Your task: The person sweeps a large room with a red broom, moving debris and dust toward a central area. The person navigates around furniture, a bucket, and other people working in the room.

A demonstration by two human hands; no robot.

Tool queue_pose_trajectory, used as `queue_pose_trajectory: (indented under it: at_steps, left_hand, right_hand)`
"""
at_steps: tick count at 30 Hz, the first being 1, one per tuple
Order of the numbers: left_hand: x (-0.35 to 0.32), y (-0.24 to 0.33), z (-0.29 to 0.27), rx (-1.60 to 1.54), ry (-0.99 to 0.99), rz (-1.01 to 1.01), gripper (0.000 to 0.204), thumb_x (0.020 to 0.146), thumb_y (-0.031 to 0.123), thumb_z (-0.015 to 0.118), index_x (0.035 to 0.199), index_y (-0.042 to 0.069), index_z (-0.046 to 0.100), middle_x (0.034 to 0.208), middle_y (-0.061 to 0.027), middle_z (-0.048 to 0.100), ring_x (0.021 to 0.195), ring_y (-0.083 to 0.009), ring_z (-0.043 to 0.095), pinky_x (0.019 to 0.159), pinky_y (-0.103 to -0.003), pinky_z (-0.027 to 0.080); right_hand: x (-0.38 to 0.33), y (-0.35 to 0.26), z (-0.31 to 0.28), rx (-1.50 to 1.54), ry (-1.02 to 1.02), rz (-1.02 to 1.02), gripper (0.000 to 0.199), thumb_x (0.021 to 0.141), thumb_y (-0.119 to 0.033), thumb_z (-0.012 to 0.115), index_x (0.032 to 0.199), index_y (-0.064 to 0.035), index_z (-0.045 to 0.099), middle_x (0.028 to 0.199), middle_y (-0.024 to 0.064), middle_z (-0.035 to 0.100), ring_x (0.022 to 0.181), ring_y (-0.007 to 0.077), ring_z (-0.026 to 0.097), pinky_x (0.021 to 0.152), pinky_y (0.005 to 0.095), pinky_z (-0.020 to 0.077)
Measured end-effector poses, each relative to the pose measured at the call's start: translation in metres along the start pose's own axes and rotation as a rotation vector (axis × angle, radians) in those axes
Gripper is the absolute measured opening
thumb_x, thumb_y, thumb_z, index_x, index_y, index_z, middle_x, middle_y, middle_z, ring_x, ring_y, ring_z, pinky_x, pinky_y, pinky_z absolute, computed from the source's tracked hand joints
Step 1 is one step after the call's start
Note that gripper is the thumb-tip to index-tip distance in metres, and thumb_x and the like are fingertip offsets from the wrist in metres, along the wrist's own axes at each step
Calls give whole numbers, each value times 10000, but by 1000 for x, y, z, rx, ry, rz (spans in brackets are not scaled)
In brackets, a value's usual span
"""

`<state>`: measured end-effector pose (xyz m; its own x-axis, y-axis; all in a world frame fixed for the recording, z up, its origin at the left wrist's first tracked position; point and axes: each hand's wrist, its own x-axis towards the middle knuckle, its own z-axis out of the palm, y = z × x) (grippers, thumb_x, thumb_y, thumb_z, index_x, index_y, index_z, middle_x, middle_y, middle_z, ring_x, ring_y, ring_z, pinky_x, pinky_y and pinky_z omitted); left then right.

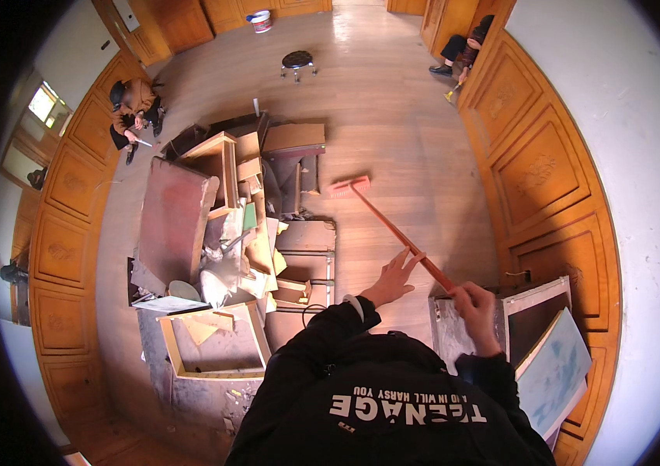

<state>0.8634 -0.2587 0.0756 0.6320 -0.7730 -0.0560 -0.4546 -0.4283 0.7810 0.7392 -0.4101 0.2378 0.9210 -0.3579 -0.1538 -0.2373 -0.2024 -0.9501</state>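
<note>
A broom with a pink-red bristle head (350, 186) and a long reddish handle (394, 228) slants across the wood floor in front of me. My right hand (476, 317) is wrapped round the upper end of the handle. Beside the handle, my left hand (390, 281) has its fingers stretched out and spread; the fingertips lie at or against the shaft, not visibly wrapped round it. The bristle head is down at floor level, to the right of a heap of broken furniture (178, 221).
An open drawer frame (213, 342) and loose boards lie left. Broken cabinet pieces (551, 365) stand at my right, by the wood-panelled wall (540, 171). Ahead are a black stool (297, 59) and white bucket (261, 23). One person (136, 109) crouches far left, another (466, 50) far right.
</note>
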Motion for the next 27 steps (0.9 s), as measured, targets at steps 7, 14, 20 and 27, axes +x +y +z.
queue_pose_trajectory:
  at_steps: [7,14,20,27]
  left_hand:
    - [21,-10,21,-28,-48,-47,965,720,146,736,1450,280,121,1482,-281,-22,1299,-451,293,930,-553,385]
    - [17,-39,17,122,-138,-121,1029,685,172,773,1456,244,94,1483,-281,-50,1325,-471,226,997,-553,310]
    - [34,-25,41,108,-154,37,1023,662,196,788,1448,226,134,1482,-278,6,1349,-462,164,1004,-564,298]
    - [27,24,67,36,-257,272,971,624,216,806,1403,235,225,1465,-179,174,1344,-466,173,1017,-615,265]
  right_hand:
    - [-25,-14,-8,203,87,-43,156,900,-100,529,790,-19,605,580,-48,445,506,17,369,462,195,259]
    - [4,46,39,-50,22,-5,127,875,-105,588,810,-15,652,547,-13,461,501,46,406,458,230,299]
    - [-50,-28,-35,-139,108,68,143,871,-83,569,794,-2,658,569,-10,492,482,54,407,449,218,285]
    - [-103,-62,-65,174,275,-221,250,886,-132,537,735,45,630,571,38,519,453,82,390,477,247,307]
